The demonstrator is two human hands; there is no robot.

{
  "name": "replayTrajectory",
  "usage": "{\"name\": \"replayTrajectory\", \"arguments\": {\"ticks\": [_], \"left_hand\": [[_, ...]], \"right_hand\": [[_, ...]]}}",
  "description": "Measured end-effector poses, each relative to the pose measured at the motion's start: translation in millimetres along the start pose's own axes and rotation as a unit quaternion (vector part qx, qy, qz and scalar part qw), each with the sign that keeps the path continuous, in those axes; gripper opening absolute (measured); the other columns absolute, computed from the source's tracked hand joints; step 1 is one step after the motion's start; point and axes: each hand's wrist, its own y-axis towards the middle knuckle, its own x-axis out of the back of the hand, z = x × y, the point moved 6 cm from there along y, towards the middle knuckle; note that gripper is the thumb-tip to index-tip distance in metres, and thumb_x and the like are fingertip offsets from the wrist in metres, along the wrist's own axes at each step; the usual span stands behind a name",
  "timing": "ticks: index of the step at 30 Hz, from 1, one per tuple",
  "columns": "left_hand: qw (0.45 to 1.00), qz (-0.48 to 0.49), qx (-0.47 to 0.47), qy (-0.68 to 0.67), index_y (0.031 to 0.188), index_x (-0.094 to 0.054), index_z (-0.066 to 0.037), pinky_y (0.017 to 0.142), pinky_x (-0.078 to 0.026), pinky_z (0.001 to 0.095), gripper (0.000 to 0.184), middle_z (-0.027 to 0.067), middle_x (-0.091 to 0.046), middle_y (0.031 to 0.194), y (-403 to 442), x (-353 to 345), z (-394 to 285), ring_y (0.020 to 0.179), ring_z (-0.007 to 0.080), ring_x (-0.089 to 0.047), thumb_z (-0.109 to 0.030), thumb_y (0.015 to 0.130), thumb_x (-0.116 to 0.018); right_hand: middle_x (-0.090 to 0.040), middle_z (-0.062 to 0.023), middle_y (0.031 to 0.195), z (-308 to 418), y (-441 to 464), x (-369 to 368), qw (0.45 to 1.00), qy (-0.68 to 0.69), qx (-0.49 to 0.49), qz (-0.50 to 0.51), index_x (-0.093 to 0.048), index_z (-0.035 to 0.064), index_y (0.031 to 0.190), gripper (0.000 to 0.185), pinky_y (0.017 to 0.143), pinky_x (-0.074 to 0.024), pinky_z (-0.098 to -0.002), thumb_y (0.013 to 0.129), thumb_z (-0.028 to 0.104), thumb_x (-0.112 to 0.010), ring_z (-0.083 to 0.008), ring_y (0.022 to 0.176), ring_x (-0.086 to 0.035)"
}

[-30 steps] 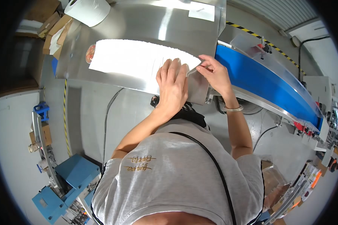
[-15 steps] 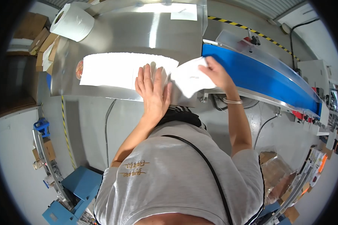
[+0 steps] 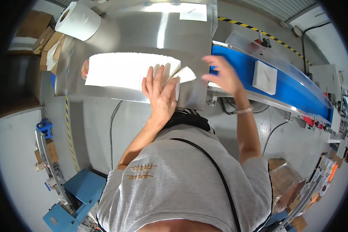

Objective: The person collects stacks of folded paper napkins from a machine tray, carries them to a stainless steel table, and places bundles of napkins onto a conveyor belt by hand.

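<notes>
A long row of overlapping white sheets (image 3: 116, 69) lies along the front of the steel table. My left hand (image 3: 159, 94) rests on its right end with the fingers apart. Beside those fingertips, the corner of a sheet (image 3: 186, 74) is lifted and bent. My right hand (image 3: 225, 76), blurred by motion, is in the air by the near end of the blue belt, fingers spread and holding nothing. On the belt (image 3: 297, 92) lies one white sheet (image 3: 264, 77) with a small printed mark. A round reddish item (image 3: 85, 69) touches the row's left end.
A white roll (image 3: 79, 21) stands at the table's back left, near cardboard boxes (image 3: 42, 38). Another printed sheet (image 3: 193, 12) lies at the back right of the steel table (image 3: 123, 34). A clear guard (image 3: 290, 63) runs along the belt's far side.
A second ago my right hand was at the row's right end; it then carried a sheet rightward. That sheet now lies on the belt, released, and my right hand has come back empty toward the table.
</notes>
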Motion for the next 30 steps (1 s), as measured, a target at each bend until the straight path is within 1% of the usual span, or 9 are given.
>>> {"name": "replayTrajectory", "arguments": {"ticks": [3, 7, 9, 12, 16, 20, 24, 27, 30], "left_hand": [[1.000, 0.012, 0.019, -0.002, 0.117, -0.068, -0.013, 0.109, -0.017, 0.0581, 0.038, 0.0196, -0.039, 0.146, 4.2, 8.5, -4.9, 0.138, 0.0438, -0.028, -0.004, 0.080, -0.068], [0.997, -0.023, 0.065, -0.030, 0.118, -0.067, -0.010, 0.109, -0.018, 0.0578, 0.035, 0.0205, -0.034, 0.149, 5.3, 9.6, 11.1, 0.138, 0.0440, -0.025, -0.011, 0.083, -0.070], [0.998, -0.015, 0.053, -0.019, 0.118, -0.066, -0.007, 0.108, -0.022, 0.0569, 0.034, 0.0199, -0.041, 0.144, 4.2, 7.3, 15.6, 0.135, 0.0431, -0.032, -0.008, 0.084, -0.068], [0.999, -0.014, 0.047, -0.014, 0.117, -0.067, -0.008, 0.108, -0.025, 0.0541, 0.033, 0.0184, -0.046, 0.140, 1.9, 8.5, 19.6, 0.133, 0.0413, -0.037, -0.004, 0.084, -0.068], [0.999, -0.026, 0.046, -0.002, 0.114, -0.069, -0.011, 0.109, -0.027, 0.0509, 0.031, 0.0163, -0.049, 0.139, 1.9, 8.6, 18.1, 0.133, 0.0389, -0.038, -0.004, 0.084, -0.068], [0.999, -0.005, 0.048, 0.013, 0.110, -0.070, -0.013, 0.110, -0.022, 0.0547, 0.030, 0.0154, -0.047, 0.141, 2.9, 8.0, 17.2, 0.137, 0.0388, -0.033, -0.004, 0.082, -0.068], [0.999, 0.019, 0.021, 0.015, 0.115, -0.069, -0.014, 0.110, -0.019, 0.0573, 0.033, 0.0163, -0.043, 0.145, 6.8, 15.4, 11.8, 0.139, 0.0402, -0.029, -0.006, 0.082, -0.068], [0.999, 0.010, 0.044, -0.001, 0.119, -0.067, -0.013, 0.110, -0.021, 0.0556, 0.035, 0.0176, -0.041, 0.146, 12.0, 21.3, 11.3, 0.139, 0.0409, -0.029, -0.007, 0.084, -0.068], [0.998, 0.001, 0.057, 0.001, 0.122, -0.064, -0.010, 0.110, -0.027, 0.0508, 0.036, 0.0177, -0.041, 0.145, 3.8, 15.4, 32.2, 0.136, 0.0405, -0.033, -0.007, 0.086, -0.067]], "right_hand": [[-0.058, -0.0113, 0.115, 12.0, 14.8, -41.9, 0.985, -0.056, 0.158, 0.033, -0.057, 0.0059, 0.120, 0.045, 0.088, -0.0494, -0.0352, 0.081, 0.020, -0.076, -0.0257, 0.099, -0.058], [-0.060, -0.0119, 0.094, -44.2, -1.7, -33.7, 0.944, 0.305, -0.123, 0.003, -0.059, 0.0008, 0.109, 0.039, 0.078, -0.0497, -0.0317, 0.089, 0.033, -0.069, -0.0202, 0.084, -0.059], [-0.058, -0.0115, 0.081, -86.8, -17.8, 16.0, 0.953, 0.028, -0.288, -0.091, -0.059, -0.0008, 0.100, 0.043, 0.070, -0.0470, -0.0317, 0.092, 0.041, -0.065, -0.0172, 0.077, -0.056], [-0.061, -0.0148, 0.082, -164.6, -51.5, 73.9, 0.928, -0.040, -0.258, -0.267, -0.058, -0.0011, 0.102, 0.045, 0.068, -0.0453, -0.0354, 0.090, 0.041, -0.065, -0.0254, 0.074, -0.056], [-0.065, -0.0174, 0.101, -100.1, -69.6, 100.8, 0.713, -0.535, -0.184, -0.413, -0.059, 0.0012, 0.113, 0.050, 0.080, -0.0477, -0.0389, 0.080, 0.034, -0.075, -0.0350, 0.089, -0.059], [-0.055, -0.0130, 0.129, -35.7, -16.4, 33.5, 0.987, -0.125, -0.008, -0.100, -0.052, 0.0113, 0.130, 0.065, 0.092, -0.0462, -0.0414, 0.073, 0.023, -0.081, -0.0348, 0.115, -0.052], [-0.053, -0.0124, 0.130, 18.8, 17.0, -55.5, 0.990, -0.066, 0.108, 0.059, -0.052, 0.0118, 0.132, 0.059, 0.100, -0.0423, -0.0367, 0.080, 0.023, -0.077, -0.0261, 0.121, -0.049], [-0.058, -0.0100, 0.118, -5.4, 22.7, -65.0, 0.987, 0.112, -0.021, 0.112, -0.051, 0.0061, 0.132, 0.056, 0.094, -0.0451, -0.0311, 0.084, 0.024, -0.074, -0.0185, 0.109, -0.054], [-0.064, -0.0139, 0.091, -55.9, 1.7, -28.8, 0.974, 0.174, -0.115, -0.085, -0.058, -0.0008, 0.109, 0.045, 0.076, -0.0479, -0.0340, 0.088, 0.038, -0.069, -0.0169, 0.081, -0.056]]}}
